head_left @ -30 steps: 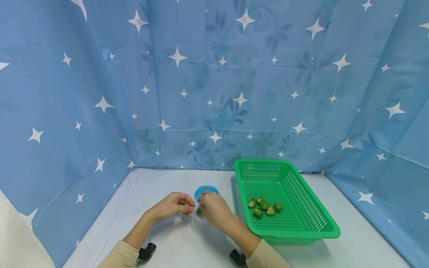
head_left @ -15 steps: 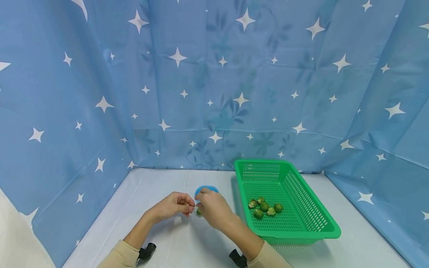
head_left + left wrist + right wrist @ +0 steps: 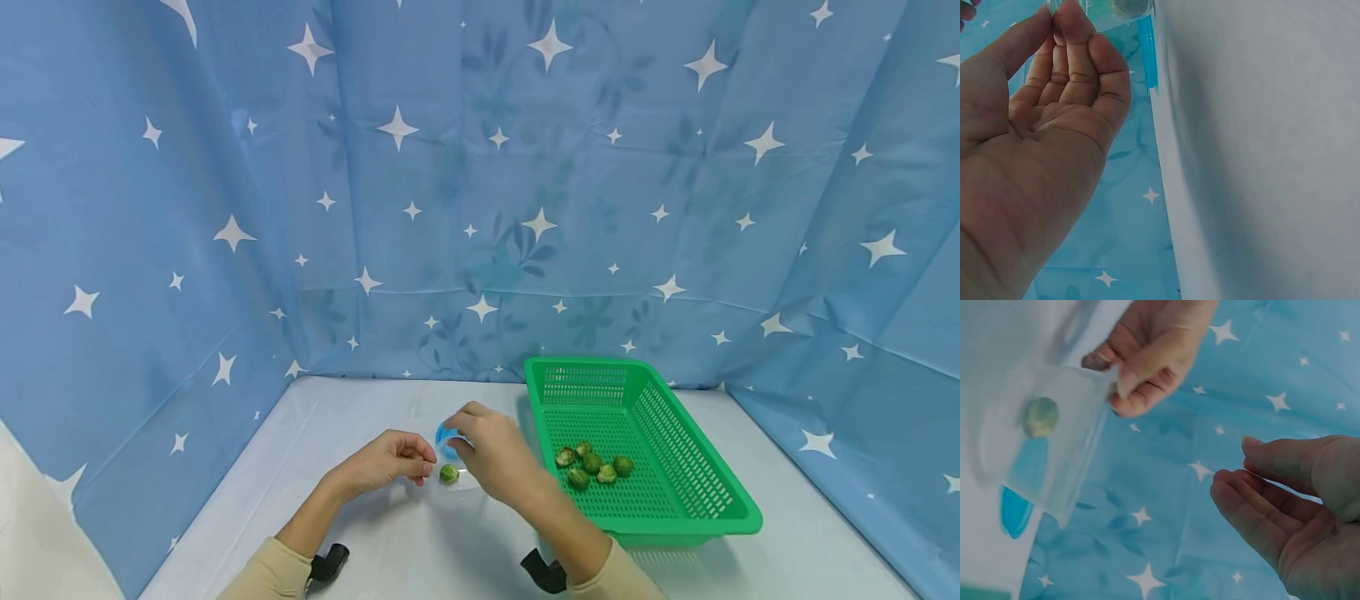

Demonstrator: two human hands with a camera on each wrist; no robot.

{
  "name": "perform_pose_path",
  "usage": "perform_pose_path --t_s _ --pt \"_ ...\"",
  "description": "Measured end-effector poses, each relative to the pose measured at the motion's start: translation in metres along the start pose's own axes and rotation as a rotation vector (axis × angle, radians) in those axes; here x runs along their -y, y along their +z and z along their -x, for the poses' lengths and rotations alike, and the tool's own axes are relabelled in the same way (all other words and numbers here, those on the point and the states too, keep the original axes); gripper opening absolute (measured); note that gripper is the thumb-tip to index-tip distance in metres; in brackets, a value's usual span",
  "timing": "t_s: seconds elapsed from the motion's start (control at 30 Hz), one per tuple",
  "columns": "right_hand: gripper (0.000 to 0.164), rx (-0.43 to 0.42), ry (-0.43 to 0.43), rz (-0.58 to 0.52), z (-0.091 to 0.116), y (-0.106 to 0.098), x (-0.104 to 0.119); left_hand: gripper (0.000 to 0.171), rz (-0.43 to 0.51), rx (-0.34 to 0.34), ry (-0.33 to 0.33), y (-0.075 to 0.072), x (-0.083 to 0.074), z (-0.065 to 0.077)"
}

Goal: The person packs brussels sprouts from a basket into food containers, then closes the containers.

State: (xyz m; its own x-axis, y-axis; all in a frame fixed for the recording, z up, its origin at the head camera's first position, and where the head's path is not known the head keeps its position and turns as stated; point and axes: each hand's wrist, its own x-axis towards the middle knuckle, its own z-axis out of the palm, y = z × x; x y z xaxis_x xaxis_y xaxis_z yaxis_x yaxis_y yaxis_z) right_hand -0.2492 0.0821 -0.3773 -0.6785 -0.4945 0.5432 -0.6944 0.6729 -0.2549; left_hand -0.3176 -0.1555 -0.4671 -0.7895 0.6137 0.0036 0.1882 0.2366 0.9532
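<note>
In the head view my left hand [image 3: 390, 458] pinches the near left edge of a clear plastic container [image 3: 467, 481]. One Brussels sprout [image 3: 448, 473] lies in it, and the right wrist view shows the same sprout [image 3: 1041, 417] through the clear wall. Thumb and fingertips of the left hand [image 3: 1154, 356] meet at the container's rim there. My right hand [image 3: 495, 450] is above and right of the container, its thumb and fingers apart with nothing between them. A blue round lid-like piece [image 3: 444, 435] lies just behind the container, partly covered by the right hand.
To the right stands a green slotted basket [image 3: 720, 492] holding several Brussels sprouts [image 3: 591, 463]. White cloth [image 3: 337, 417] covers the table. A blue star-patterned curtain [image 3: 480, 208] encloses the back and sides. Black wrist mounts [image 3: 328, 563] show below the hands.
My right hand has lifted up and to the right, away from the container, uncovering the sprout and more of the container. The left hand has stayed in place.
</note>
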Motion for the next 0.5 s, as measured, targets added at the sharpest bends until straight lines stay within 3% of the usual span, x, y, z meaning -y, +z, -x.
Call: perform_pose_path --t_s 0.5 --pt "0.019 -0.171 0.100 -0.148 0.003 -0.056 -0.031 0.032 0.002 0.006 0.006 0.000 0.002 -0.002"
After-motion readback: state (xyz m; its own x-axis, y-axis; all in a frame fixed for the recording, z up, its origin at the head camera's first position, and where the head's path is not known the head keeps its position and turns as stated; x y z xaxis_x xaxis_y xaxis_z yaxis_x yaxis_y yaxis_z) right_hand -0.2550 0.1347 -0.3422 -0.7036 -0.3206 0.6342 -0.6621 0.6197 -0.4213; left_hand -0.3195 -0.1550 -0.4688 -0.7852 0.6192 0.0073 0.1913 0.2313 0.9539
